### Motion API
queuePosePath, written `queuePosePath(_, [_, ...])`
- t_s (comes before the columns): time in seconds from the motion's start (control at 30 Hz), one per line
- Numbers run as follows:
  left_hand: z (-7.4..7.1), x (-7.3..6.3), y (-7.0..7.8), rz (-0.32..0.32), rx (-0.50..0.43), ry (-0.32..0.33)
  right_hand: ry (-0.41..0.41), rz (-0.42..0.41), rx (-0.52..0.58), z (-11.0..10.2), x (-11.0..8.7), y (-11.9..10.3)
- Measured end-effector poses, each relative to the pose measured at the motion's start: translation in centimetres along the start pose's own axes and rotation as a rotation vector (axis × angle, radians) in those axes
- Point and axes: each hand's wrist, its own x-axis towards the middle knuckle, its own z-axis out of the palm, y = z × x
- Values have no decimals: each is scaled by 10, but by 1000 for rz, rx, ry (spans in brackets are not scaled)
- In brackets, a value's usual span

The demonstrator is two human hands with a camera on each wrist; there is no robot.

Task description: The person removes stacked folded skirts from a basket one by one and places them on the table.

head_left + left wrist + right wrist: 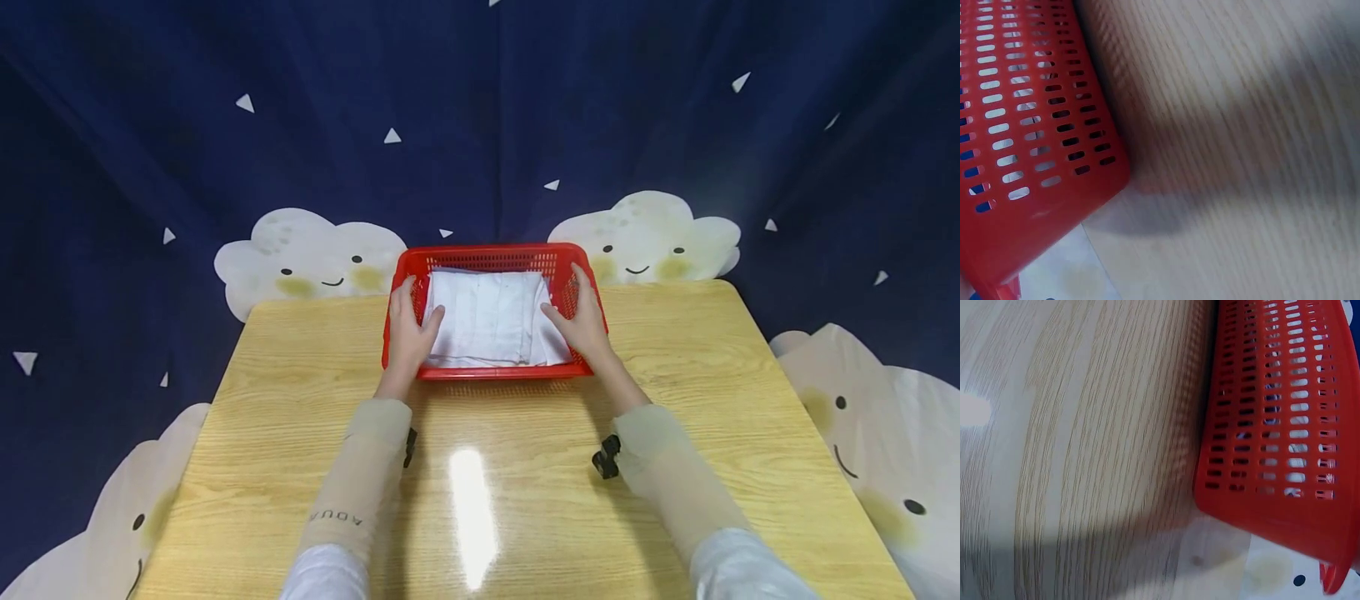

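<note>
Where the table (525, 433) stretches toward the red basket (502, 372), the left hand (410, 340) and right hand (588, 332) reach over opposite ends, fingers spread, apparently grasping nothing, while the folded white cloth (483, 317) inside lies between them, about equally near both, its long axis running left-right, before the dark curtain (337, 125).

The table (292, 367) leaves room either side of the red basket (495, 373); the curtain (450, 100) bars the back
</note>
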Motion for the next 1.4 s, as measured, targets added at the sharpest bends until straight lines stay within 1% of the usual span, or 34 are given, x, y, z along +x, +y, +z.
queuePosePath(0.1, [3, 4, -2, -25, -30, -74, -26, 55, -9, 6, 1, -1])
queuePosePath(0.17, [4, 6, -3, -59, -34, -122, -38, 82, -6, 10, 2, -1])
queuePosePath(0.27, [5, 10, -5, -123, -38, -181, -60, 95, 8, 15, 3, -2])
queuePosePath(0.4, [7, 13, -6, -217, -55, -233, -99, 108, 20, 21, 5, -2])
queuePosePath(0.57, [10, 16, -9, -313, -58, -288, -151, 171, -14, 27, 6, 0])
queuePosePath(0.63, [12, 17, -10, -339, -69, -298, -166, 197, -27, 28, 5, 1])
queuePosePath(0.8, [14, 19, -14, -383, -156, -288, -205, 256, -47, 28, 4, 1])
queuePosePath(0.87, [15, 19, -15, -404, -178, -293, -232, 296, -57, 28, 4, 1])
queuePosePath(0.93, [16, 19, -16, -428, -178, -309, -268, 337, -57, 29, 4, 2])
queuePosePath(1.03, [17, 19, -16, -474, -165, -333, -314, 374, -51, 30, 4, 3])
queuePosePath(1.2, [19, 19, -16, -519, -143, -376, -365, 363, -62, 31, 5, 6])
queuePosePath(1.3, [20, 19, -16, -520, -139, -392, -397, 346, -85, 32, 6, 7])
queuePosePath(1.4, [20, 20, -16, -510, -143, -388, -420, 334, -98, 33, 6, 7])
